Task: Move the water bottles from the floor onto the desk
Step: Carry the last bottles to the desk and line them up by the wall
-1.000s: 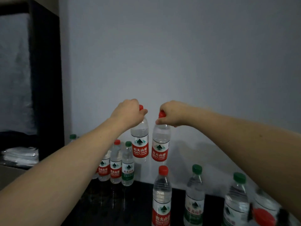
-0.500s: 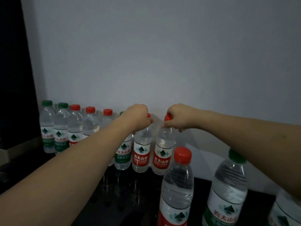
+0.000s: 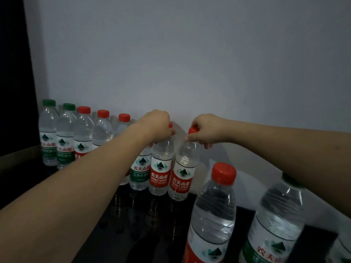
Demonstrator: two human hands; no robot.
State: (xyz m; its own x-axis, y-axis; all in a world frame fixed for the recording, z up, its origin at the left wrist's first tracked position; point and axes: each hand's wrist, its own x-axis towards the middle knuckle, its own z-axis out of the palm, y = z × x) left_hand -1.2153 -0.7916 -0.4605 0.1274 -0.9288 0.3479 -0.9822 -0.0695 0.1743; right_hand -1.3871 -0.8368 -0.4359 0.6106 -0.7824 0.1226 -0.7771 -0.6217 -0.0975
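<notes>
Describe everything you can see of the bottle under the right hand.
The bottle is clear plastic, apparently full of water, with a red cap and a red and white label bearing a mountain logo. It tilts slightly, its base at the desk by the wall, at the right end of the row. The right hand pinches its cap and neck.

Clear, glossy plastic water bottles [image 3: 161,164]; desk [image 3: 133,224] dark, seemingly glossy; wall [image 3: 190,54] matt
</notes>
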